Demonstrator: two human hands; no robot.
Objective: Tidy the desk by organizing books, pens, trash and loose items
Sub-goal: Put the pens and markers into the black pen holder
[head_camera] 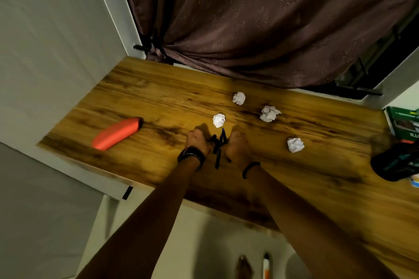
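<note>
Lying between your two hands, the pens (218, 147) sit mid-desk as a loose dark bundle. Their long axis runs roughly away from you, and a few cross at the far tips. Your left hand (197, 142) and right hand (235, 145) flank them, fingers curled in and gripping the bundle from either side, neither hand nearer than the other. If the pens belong in the orange case (118, 133), it lies well off to your left, slanted, so your left hand would have the shorter carry. Four paper balls (269, 113) are scattered just beyond and to the right of your hands, the closest almost touching the pen tips. The wooden desk (158, 97) meets a pale wall on the left and a dark curtain (249, 18) behind.
</note>
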